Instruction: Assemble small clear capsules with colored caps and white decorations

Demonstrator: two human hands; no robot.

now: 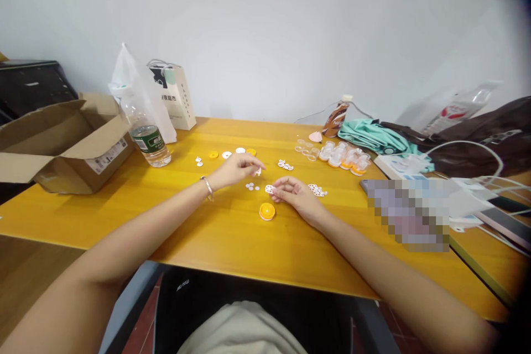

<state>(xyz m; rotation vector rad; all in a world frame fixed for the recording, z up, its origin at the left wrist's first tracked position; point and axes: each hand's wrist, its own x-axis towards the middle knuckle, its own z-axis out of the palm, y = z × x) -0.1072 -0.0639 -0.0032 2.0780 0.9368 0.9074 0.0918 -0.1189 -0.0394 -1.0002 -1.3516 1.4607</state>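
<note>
Pinching a latticed piece (269, 189) in right fingers (284, 181) and a white bit (258, 172) in left fingers (250, 161), near one seemingly assembled orange round (267, 211) and discs (251, 187) left loose.

head view looks forward and down

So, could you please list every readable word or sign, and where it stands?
"超市", earlier characters unclear: cream boxy paper bag.
"NES", rest unclear: brown plastic bottle, cream cap.
Too small or blurred:
green label, clear plastic water bottle
white label, brown cardboard box
red print, tilted clear plastic bottle
white lettering, black surface
</note>
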